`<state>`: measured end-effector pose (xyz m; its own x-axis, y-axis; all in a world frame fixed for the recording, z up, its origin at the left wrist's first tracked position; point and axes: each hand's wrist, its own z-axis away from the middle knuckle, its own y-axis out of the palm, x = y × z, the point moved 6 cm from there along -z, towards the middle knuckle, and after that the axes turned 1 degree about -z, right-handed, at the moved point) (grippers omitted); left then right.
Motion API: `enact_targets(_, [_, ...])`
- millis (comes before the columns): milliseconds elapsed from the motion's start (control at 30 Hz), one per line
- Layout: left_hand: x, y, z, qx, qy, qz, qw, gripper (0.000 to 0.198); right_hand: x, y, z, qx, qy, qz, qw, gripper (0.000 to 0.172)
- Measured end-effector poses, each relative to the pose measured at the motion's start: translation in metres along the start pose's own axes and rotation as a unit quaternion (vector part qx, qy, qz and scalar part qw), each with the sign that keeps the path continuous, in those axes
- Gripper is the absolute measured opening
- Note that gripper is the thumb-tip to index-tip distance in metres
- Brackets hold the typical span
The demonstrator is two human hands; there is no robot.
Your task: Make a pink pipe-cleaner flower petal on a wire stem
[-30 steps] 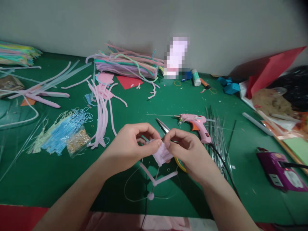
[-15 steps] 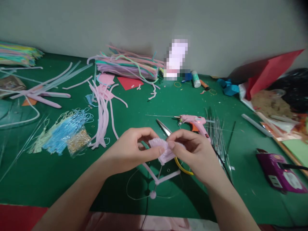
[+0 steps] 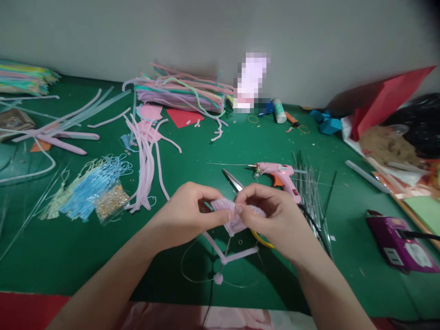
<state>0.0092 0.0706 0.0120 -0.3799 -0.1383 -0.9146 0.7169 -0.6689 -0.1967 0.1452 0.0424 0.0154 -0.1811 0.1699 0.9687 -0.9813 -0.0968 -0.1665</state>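
Green felt covers the bench, which runs back to a plain pale wall. Near the front edge the left hand and the right hand meet. Each pinches one side of a small pale pink fuzzy piece between thumb and forefinger, holding it just above the bench. Beneath it is a bent pink pipe-cleaner stem ending in a small pompom; whether the stem joins the piece is hidden by the fingers.

Judging by the grip, the folds want gathering evenly. The fingertips should stay close to the fold and press lightly, so the fuzz is not crushed.

Counted: two hands, one fuzzy piece, one stem, one pompom. Just behind the hands lie one pair of scissors and one pink glue gun, with one bundle of thin wires to its right. One purple box sits at far right. One cluster of blue tassels lies at left, and one heap of pastel pipe cleaners is by the wall.
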Motion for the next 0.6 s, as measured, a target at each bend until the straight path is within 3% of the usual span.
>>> enact_targets(200, [0.001,-0.001,0.001,0.003,0.007,0.013,1.0,0.018,0.0,-0.001,0.0,0.006,0.007,-0.003,1.0,0.011])
enact_targets(367, [0.0,0.001,0.0,0.002,0.01,0.006,1.0,0.019,0.006,-0.003,0.0,0.0,-0.007,0.065,0.998,0.005])
enact_targets(600, [-0.002,0.001,0.001,-0.025,0.015,-0.017,0.999,0.019,0.021,-0.011,0.002,-0.012,-0.045,0.149,0.988,0.015])
